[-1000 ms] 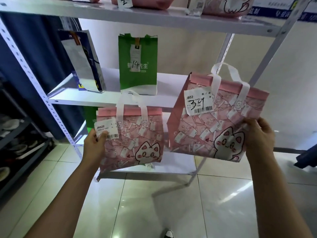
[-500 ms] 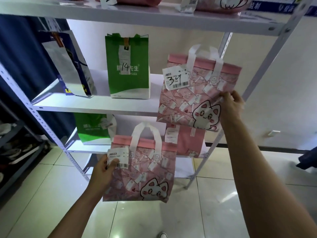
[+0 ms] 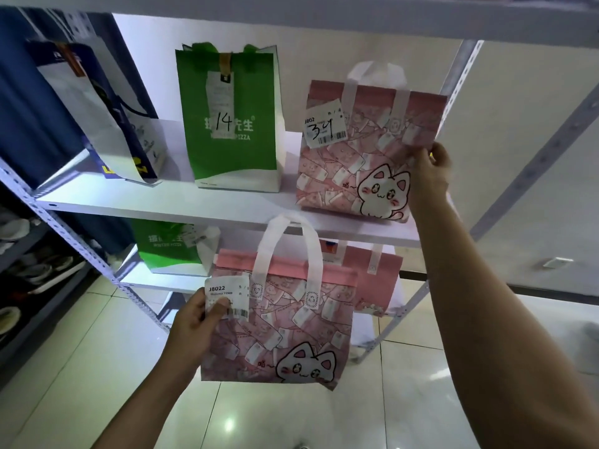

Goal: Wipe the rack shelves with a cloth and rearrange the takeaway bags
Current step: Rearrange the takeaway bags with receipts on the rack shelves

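Note:
A pink cat-print bag marked 34 (image 3: 363, 157) stands at the right end of the middle white shelf (image 3: 168, 202), and my right hand (image 3: 429, 171) grips its right edge. My left hand (image 3: 197, 322) holds a second pink cat-print bag (image 3: 285, 322) by its left edge and receipt label, in the air in front of the lower shelf. On the middle shelf a green bag marked 14 (image 3: 230, 124) stands upright, and a blue and white bag (image 3: 97, 115) leans at the left. No cloth is in view.
On the lower shelf sit another green bag (image 3: 168, 247) and a pink bag (image 3: 376, 280), partly hidden. The grey rack posts (image 3: 460, 92) frame the shelves. A dark side rack (image 3: 29, 273) with dishes stands at the left. The floor is pale glossy tile.
My right hand has lifted the bag marked 34 up and set it on the middle shelf. My left hand has lowered its bag to in front of the lower shelf.

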